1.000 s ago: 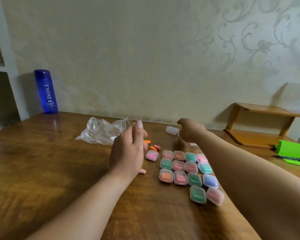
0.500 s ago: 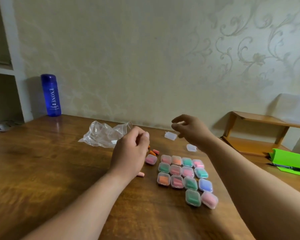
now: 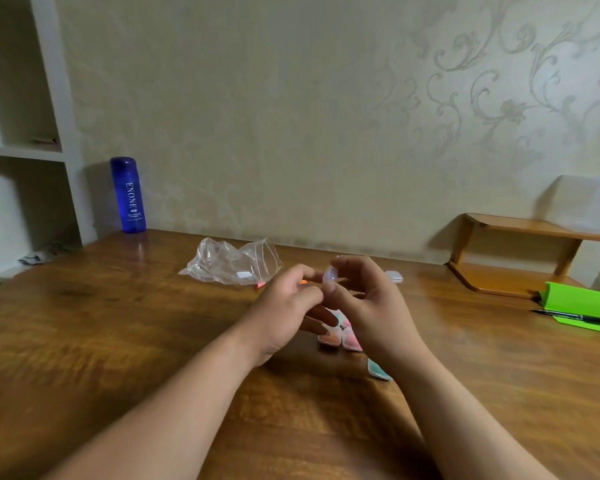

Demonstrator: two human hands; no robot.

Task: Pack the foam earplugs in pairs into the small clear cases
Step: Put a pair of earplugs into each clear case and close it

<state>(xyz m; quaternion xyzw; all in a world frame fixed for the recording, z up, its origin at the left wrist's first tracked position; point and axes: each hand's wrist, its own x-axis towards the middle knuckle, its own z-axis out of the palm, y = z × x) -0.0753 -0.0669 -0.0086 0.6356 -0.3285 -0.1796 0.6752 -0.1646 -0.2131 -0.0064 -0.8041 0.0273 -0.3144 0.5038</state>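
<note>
ITEM: clear case [image 3: 329, 277], small, see-through plastic; blurred.

LOC.: held in the air above the table [image 3: 118, 323], between both hands, over the filled cases [image 3: 351, 341], which are mostly hidden under the wrists.

HANDS: right hand [image 3: 368, 306] pinches the case btwn thumb & curled fingers; left hand [image 3: 284, 306] has thumb & forefinger drawn up against the case's near edge, lower fingers loosely out; can't tell whether it grips the case, an earplug or nothing.

HANDLING (est.): v. light; thin stiff shell, smooth so prob. slippery; hinge & snap lid likely the weak pts; hold by the side edges, not the broad faces, leaving the lid seam free for the other thumb. Foam plugs: soft, squashy, near weightless; take by the middle w/ a light pinch.

ORIENT.: case stands on edge, long axis roughly upright in view, tilted a little; narrow side faces the camera; which way the lid opens not legible.

NEARBY: orange earplug [image 3: 302, 282] lies loose on the table just behind the left fingers, long axis approx. left-right; empty spare case [image 3: 394, 276] flat on the table beyond the right hand; crumpled plastic bag [image 3: 232, 263] further back-left.
</note>
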